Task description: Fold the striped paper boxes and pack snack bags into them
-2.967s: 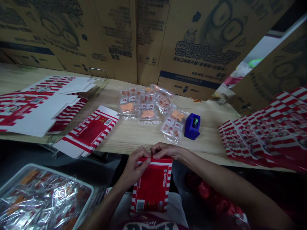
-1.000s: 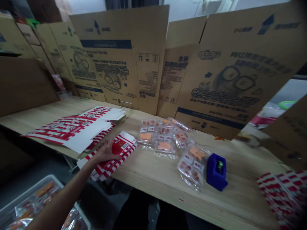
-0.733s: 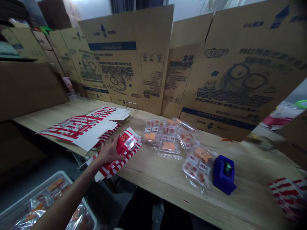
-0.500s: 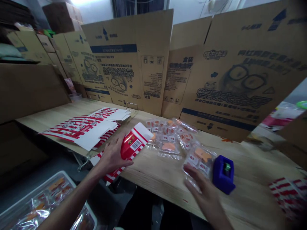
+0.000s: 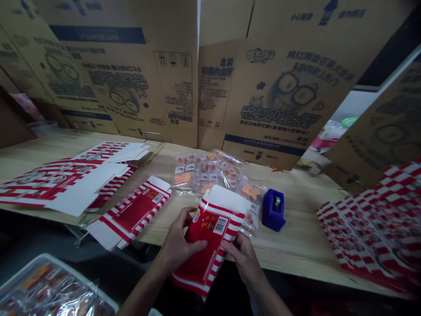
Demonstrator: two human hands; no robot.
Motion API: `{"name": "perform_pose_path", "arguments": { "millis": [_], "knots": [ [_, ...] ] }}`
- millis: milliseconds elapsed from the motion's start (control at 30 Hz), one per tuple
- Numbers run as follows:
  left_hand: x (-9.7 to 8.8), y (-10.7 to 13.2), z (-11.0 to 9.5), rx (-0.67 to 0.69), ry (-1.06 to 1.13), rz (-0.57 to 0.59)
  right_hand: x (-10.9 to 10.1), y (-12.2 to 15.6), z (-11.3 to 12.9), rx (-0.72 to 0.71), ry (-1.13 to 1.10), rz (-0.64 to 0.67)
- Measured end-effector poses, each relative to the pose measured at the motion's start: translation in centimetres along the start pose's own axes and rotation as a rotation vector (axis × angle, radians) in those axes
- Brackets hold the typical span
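Two hands (image 5: pixel 177 246) (image 5: pixel 242 258), not one, now hold the carton (image 5: pixel 212 232).

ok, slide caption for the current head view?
Left hand and right hand hold a red-and-white striped cardboard carton by a pale table bearing clear plastic packets and a blue tape dispenser.

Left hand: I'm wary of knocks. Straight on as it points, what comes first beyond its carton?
Past the carton, the left hand would likely meet the clear packets on the table first, though its height is unclear.

red/wht striped ctn (image 5: pixel 213 233) tilted over edge of table (image 5: pixel 296 245), barcode (image 5: pixel 220 225) facing up, wht far-end flap (image 5: pixel 230 200) out.
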State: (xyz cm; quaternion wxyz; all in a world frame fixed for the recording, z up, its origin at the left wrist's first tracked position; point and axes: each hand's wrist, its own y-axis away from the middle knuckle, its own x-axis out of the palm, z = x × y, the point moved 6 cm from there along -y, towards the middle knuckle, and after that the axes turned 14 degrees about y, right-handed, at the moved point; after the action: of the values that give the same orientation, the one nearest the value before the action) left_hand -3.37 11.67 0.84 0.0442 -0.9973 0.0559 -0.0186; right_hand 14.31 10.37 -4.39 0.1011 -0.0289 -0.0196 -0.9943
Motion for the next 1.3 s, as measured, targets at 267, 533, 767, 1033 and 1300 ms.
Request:
{"name": "perform_pose_path", "arguments": {
  "millis": [267, 533, 767, 1033, 1300],
  "knots": [
    [-0.2, 0.2, 3.6, -0.275, 0.456, -0.063, -0.3, -0.1, -0.2, 0.096, -0.122, 0.060],
    [0.5, 3.7, 6.6, -0.421, 0.527, 0.011, -3.1, -2.3, -0.6, 0.089, -0.066, -0.013],
    [0.6, 2.5, 5.3, -0.248, 0.466, -0.007, -2.2, -0.7, -2.2, 0.171, -0.122, 0.098],
    [-0.7, 1.5, 6.5, -0.108, 0.506, -0.133, -1.4, 2.0, -3.4, 0.135, 0.006, 0.099],
    [-0.9, 2.3, 8.2, -0.224, 0.532, -0.124, -4.0, -0.3, -3.3, 0.022, 0.372, -0.060]
  ]
}}
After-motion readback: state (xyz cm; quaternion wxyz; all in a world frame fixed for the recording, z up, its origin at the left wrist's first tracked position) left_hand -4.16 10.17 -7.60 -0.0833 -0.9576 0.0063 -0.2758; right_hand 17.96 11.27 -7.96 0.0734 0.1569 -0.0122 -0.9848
